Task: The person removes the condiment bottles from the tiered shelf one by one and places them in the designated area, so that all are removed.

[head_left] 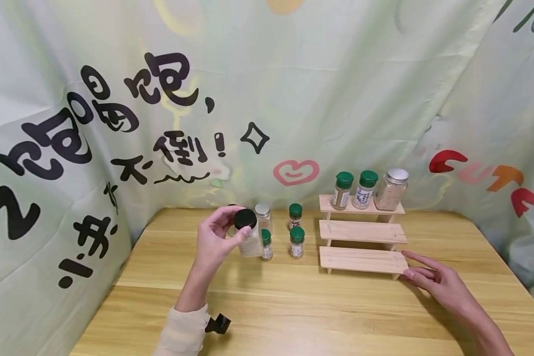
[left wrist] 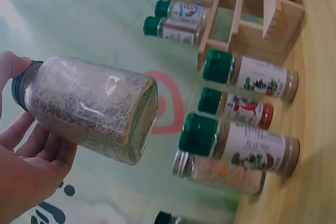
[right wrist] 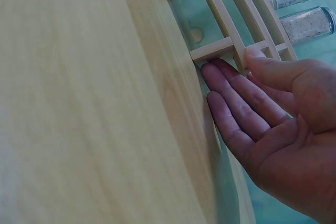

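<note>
My left hand (head_left: 218, 237) grips a square clear jar (left wrist: 94, 106) by its black lid, thumb on one side and fingers on the other. A speckled, pale, grainy filling shows through the jar's walls. My right hand (head_left: 445, 287) is at the right end of the three-step wooden rack (head_left: 362, 259). Its thumb and index finger hold the lowest step's end, while the other fingers (right wrist: 231, 119) stretch out below. Two green-capped spice bottles (head_left: 341, 190) and a silver-lidded jar (head_left: 391, 190) stand on the top step; the lower two steps hold nothing.
Left of the rack, several green-capped bottles (head_left: 296, 242) and a silver-lidded jar (head_left: 263, 217) stand on the wooden table (head_left: 293, 306). Another dark lid shows partly behind my left hand. A printed curtain (head_left: 249, 99) hangs behind the table and along both sides.
</note>
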Demonstrator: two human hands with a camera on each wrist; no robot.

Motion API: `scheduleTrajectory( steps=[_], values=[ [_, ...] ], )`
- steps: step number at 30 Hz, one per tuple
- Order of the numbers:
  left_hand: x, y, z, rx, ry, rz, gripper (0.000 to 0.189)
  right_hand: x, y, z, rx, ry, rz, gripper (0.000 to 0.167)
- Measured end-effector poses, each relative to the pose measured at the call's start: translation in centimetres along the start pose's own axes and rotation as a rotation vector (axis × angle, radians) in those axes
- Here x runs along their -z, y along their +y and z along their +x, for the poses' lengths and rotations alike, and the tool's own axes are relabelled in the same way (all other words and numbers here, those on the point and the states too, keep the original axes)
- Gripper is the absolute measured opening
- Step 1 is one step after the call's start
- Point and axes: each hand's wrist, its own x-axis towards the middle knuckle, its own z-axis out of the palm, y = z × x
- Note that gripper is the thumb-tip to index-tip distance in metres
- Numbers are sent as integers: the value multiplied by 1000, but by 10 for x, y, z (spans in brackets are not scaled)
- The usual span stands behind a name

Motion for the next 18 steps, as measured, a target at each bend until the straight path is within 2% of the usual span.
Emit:
scheduleTrajectory(
  steps=[8, 18],
  values=[
    [19, -2, -4, 33, 39, 10, 43, 1, 1, 0, 2, -4, 47, 48],
    [40, -16, -11, 95, 53, 54, 42, 1, -1, 0, 1, -15, 36, 49]
  ],
)
